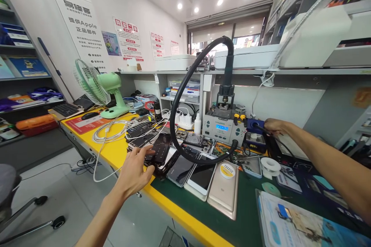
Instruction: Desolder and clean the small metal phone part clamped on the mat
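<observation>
My left hand (137, 171) is at the near edge of a pile of dark phone parts, thumb and fingers apart, fingertips over a black phone (160, 149). My right hand (274, 126) reaches to the back right, beside a blue box-shaped device (254, 125) with a black cable. Its fingers are curled, and what they hold, if anything, is hidden. Between my hands a grey hot-air station (222, 128) with a lit blue display stands against the back. In front of it lie a dark phone (180, 171), a white-framed phone (202, 175) and a gold phone back (222, 189).
A thick black hose (174, 112) loops over the phones. White cable coils (108, 133) and a green fan (113, 88) occupy the left of the yellow desk (104, 150). A white spool (270, 167) and a plastic-covered packet (307, 220) lie at the right. A shelf (179, 72) runs behind.
</observation>
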Tool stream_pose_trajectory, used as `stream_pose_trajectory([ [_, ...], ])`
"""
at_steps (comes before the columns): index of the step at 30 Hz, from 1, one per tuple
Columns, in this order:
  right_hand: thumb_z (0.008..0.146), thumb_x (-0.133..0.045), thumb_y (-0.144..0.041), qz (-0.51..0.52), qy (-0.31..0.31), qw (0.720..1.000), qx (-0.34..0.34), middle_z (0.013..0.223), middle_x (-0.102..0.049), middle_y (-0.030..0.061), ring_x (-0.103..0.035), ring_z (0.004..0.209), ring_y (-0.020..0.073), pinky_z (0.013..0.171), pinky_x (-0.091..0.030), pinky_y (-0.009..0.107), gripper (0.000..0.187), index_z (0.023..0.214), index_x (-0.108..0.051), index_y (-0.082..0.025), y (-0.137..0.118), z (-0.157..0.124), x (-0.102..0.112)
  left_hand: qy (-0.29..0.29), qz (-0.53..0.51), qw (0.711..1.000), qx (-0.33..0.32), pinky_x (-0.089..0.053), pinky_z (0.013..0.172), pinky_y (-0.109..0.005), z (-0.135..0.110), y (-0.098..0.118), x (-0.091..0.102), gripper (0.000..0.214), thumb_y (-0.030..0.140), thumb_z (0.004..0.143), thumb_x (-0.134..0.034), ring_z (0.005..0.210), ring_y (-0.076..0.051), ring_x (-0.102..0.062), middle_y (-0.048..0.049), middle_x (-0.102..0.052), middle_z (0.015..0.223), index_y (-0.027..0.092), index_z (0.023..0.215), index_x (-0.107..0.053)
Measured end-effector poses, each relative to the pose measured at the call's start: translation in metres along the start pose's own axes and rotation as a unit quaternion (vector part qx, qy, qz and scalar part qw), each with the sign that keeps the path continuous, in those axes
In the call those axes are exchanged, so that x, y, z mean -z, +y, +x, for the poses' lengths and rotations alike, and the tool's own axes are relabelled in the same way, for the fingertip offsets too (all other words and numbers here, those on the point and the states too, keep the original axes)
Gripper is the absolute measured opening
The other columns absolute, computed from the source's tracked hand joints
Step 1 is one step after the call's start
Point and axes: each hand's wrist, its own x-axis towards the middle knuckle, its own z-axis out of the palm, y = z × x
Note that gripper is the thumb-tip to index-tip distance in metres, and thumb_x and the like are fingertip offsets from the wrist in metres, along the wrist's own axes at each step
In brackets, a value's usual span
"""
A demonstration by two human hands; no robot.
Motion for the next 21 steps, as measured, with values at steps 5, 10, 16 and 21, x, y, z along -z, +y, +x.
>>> stream_pose_trajectory([
  [5,0.103,-0.074,-0.035,-0.003,-0.012,0.999,-0.046,0.131,-0.071,0.0139,-0.074,0.107,0.0252,0.089,-0.065,0.043,0.037,0.134,-0.068,-0.014,0.001,0.001,0.000,-0.016,-0.021,0.999,-0.039,-0.059,0.107,-0.051,0.004,0.015,-0.006,0.047,0.048,0.100,-0.069,0.121,-0.026,-0.067,-0.0106,-0.067,0.133,0.019,0.137,-0.062],
  [10,0.103,-0.074,-0.036,0.008,-0.015,0.998,-0.055,0.134,-0.070,0.0151,-0.073,0.111,0.0270,0.093,-0.064,0.046,0.040,0.135,-0.068,-0.013,0.003,0.004,0.001,-0.019,-0.022,0.999,-0.038,-0.059,0.107,-0.052,0.010,0.020,-0.010,0.047,0.049,0.100,-0.068,0.119,-0.025,-0.067,-0.0103,-0.068,0.131,0.019,0.137,-0.062],
  [16,0.103,-0.074,-0.036,0.004,-0.029,0.998,-0.053,0.137,-0.069,0.0151,-0.073,0.114,0.0279,0.095,-0.063,0.047,0.041,0.137,-0.067,-0.014,0.007,0.009,0.001,0.004,-0.021,1.000,-0.009,-0.061,0.104,-0.049,0.018,0.009,-0.005,0.046,0.049,0.100,-0.068,0.115,-0.024,-0.068,-0.0098,-0.069,0.129,0.019,0.136,-0.063],
  [21,0.103,-0.075,-0.036,0.012,-0.022,1.000,-0.011,0.133,-0.070,0.0146,-0.074,0.110,0.0266,0.092,-0.064,0.045,0.040,0.135,-0.068,-0.013,0.010,0.010,0.002,0.064,-0.015,0.998,0.024,-0.062,0.098,-0.046,0.016,0.004,0.002,0.041,0.048,0.100,-0.068,0.109,-0.022,-0.069,-0.0086,-0.070,0.122,0.017,0.128,-0.065],
])
